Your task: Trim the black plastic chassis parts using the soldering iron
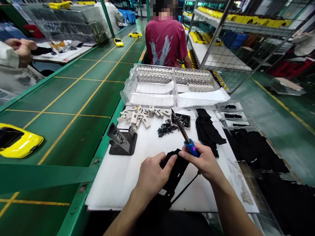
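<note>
A flat black part [175, 172] is held over the near edge of the white tabletop. My left hand [157, 173] is closed on its left side, thumb on top. My right hand [201, 160] holds a soldering iron [190, 147] by its blue handle, the tip pointing up and away. The same hand's thumb touches the black part's upper end. From the iron a black cable [185, 187] runs down toward my lap. A metal iron stand [123, 142] stands to the left. Behind are grey-white pieces [140, 116] and small black pieces [167, 127], some in a tray.
Clear plastic trays [152, 98] with grey-white parts stand at the back. Black parts [209, 129] lie at the right, more beside the table. A green conveyor [91, 88] with yellow car bodies [18, 141] runs along the left. A person in a red shirt [166, 42] sits ahead.
</note>
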A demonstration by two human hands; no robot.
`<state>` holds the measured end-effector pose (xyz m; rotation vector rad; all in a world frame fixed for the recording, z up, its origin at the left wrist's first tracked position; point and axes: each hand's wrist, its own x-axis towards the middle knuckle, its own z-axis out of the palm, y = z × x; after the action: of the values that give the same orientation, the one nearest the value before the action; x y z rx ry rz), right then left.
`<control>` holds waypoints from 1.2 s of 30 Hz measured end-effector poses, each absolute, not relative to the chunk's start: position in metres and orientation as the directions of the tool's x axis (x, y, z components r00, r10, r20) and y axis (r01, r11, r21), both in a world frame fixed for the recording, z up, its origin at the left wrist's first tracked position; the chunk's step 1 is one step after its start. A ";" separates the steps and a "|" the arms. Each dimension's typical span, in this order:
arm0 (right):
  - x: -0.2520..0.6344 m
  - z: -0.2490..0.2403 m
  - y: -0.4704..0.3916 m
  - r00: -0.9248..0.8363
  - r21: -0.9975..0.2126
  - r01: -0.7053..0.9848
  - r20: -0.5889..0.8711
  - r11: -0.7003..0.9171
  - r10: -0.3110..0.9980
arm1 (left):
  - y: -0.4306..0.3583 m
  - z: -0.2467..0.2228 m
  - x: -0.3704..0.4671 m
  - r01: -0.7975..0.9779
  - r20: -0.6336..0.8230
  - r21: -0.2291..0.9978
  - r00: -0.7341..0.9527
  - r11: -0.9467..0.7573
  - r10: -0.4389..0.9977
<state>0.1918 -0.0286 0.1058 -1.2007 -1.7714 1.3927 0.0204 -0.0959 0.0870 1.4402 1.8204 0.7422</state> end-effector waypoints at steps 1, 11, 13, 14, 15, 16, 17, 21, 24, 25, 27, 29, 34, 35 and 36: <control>0.191 0.107 -0.029 -0.420 -0.950 0.311 -0.101 0.038 0.902 | -0.095 0.086 0.020 0.579 -0.189 0.779 -0.147 0.239 0.971; 0.158 0.119 -0.040 -0.384 -0.908 0.408 -0.076 0.095 0.920 | -0.099 0.075 0.013 -0.047 -0.358 0.933 -0.046 0.356 0.933; 0.154 0.120 -0.038 -0.424 -0.925 0.355 -0.032 0.134 0.905 | -0.098 0.073 0.010 -0.190 -0.409 0.901 -0.077 0.389 0.909; 0.154 0.119 -0.035 -0.431 -0.932 0.330 -0.010 0.147 0.902 | -0.096 0.071 0.008 -0.268 -0.440 0.876 -0.099 0.402 0.893; 0.156 0.115 -0.032 -0.423 -0.936 0.313 0.014 0.161 0.906 | -0.093 0.069 0.004 -0.351 -0.474 0.842 -0.118 0.409 0.873; 0.159 0.110 -0.028 -0.395 -0.934 0.309 0.045 0.179 0.918 | -0.091 0.067 -0.001 -0.439 -0.509 0.796 -0.114 0.416 0.853; 0.162 0.102 -0.023 -0.353 -0.922 0.325 0.087 0.209 0.932 | -0.088 0.065 -0.006 -0.529 -0.534 0.737 -0.073 0.422 0.842; 0.180 0.060 -0.005 -0.306 -0.711 0.534 0.342 0.457 0.889 | -0.088 0.065 -0.024 -0.787 -0.337 0.427 0.317 0.444 0.887; 0.186 0.038 0.000 -0.414 -0.517 0.614 0.432 0.596 0.801 | -0.097 0.070 -0.024 -0.848 -0.172 0.265 0.426 0.459 0.888; 0.187 0.036 0.001 -0.434 -0.481 0.623 0.444 0.617 0.784 | -0.099 0.071 -0.021 -0.857 -0.144 0.219 0.446 0.467 0.884; 0.186 0.035 0.001 -0.454 -0.433 0.637 0.457 0.638 0.765 | -0.102 0.071 -0.014 -0.865 -0.055 0.135 0.481 0.484 0.875; 0.184 0.037 0.001 -0.466 -0.405 0.648 0.459 0.645 0.756 | -0.103 0.069 -0.007 -0.859 0.044 0.078 0.510 0.506 0.859; 0.184 0.036 0.004 -0.489 -0.371 0.658 0.451 0.656 0.746 | -0.102 0.066 -0.002 -0.853 0.045 0.081 0.521 0.516 0.853; 0.184 0.035 0.004 -0.492 -0.368 0.659 0.449 0.656 0.746 | -0.102 0.067 -0.002 -0.857 0.043 0.090 0.513 0.508 0.857; 0.185 0.034 0.004 -0.494 -0.369 0.659 0.446 0.656 0.746 | -0.103 0.067 -0.002 -0.860 0.040 0.098 0.506 0.501 0.861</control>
<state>0.1846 0.0042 0.0342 -1.0860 -2.2916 0.1983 -0.0021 -0.1030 0.0675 0.1096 0.0146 1.0405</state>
